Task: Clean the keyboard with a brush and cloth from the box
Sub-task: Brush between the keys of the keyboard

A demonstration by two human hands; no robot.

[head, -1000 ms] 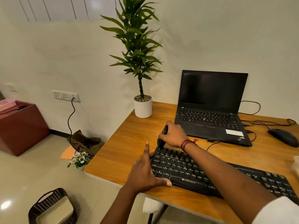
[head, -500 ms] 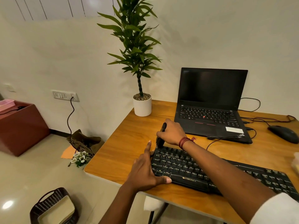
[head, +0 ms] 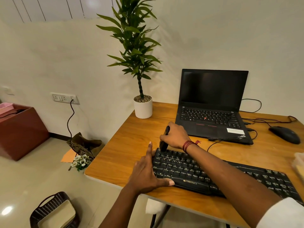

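L hand (head: 147, 175) lies flat, fingers straight, at left end of keyboard (head: 189, 170), thumb along its front edge; press firm so kbd can't slide. Just right, brush (head: 164, 140) stands near upright, tip on keyboard's top-left keys, R hand (head: 176, 135) wrapped round handle. Best: short light flicks btwn keys, row by row twd keyboard's right end.

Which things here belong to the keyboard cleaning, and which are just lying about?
In use: keyboard; black brush gripped by the right hand; left hand flat against the keyboard's left end; pale container at the right edge, cut off, perhaps the box.
Lying about: laptop; mouse; potted plant; basket on the floor.
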